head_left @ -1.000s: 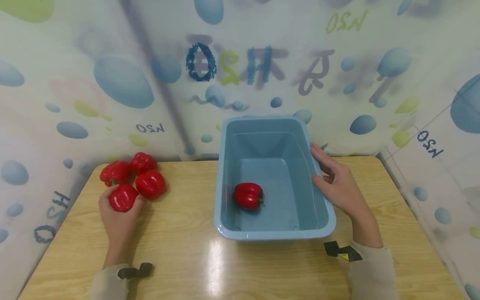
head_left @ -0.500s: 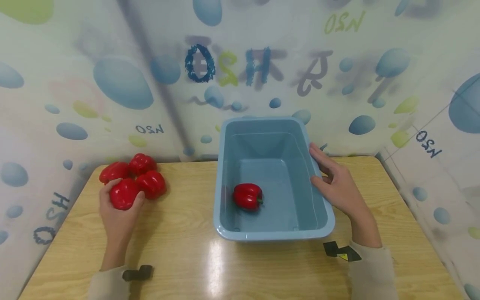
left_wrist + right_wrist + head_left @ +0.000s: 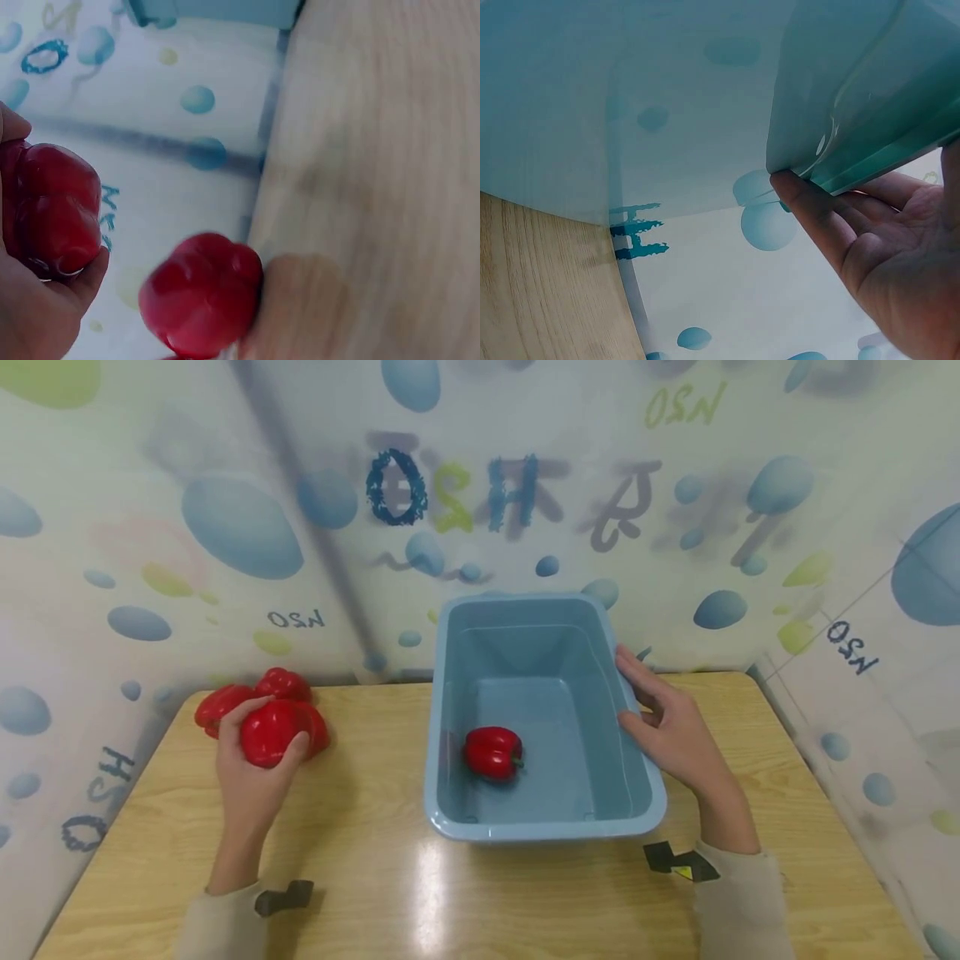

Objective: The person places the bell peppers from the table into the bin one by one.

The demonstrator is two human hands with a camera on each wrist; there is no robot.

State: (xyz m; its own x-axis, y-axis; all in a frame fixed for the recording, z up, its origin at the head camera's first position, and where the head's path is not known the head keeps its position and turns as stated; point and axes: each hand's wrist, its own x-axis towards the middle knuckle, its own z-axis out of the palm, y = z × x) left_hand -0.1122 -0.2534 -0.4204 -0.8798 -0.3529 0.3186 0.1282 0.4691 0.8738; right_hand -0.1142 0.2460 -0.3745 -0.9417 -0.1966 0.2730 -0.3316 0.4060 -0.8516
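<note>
My left hand holds a glossy red bell pepper, thumb on one side and fingers on the other. Behind it, two more red peppers show, one at the left and one at the back; a third pepper is partly covered by the held one. The left wrist view shows the gripped pepper apart from another pepper by the table edge. On the right, my right hand grips the side rim of a light blue plastic tub. One red pepper lies inside.
The wooden table meets a wall printed with blue drops and letters right behind it. Another wall stands along the right side. The tub's back rim overlaps the rear wall in the head view.
The left hand has lifted the pepper from the front of the group and carried it slightly right and back, over its neighbour. The right hand stays at the tub's rim.
</note>
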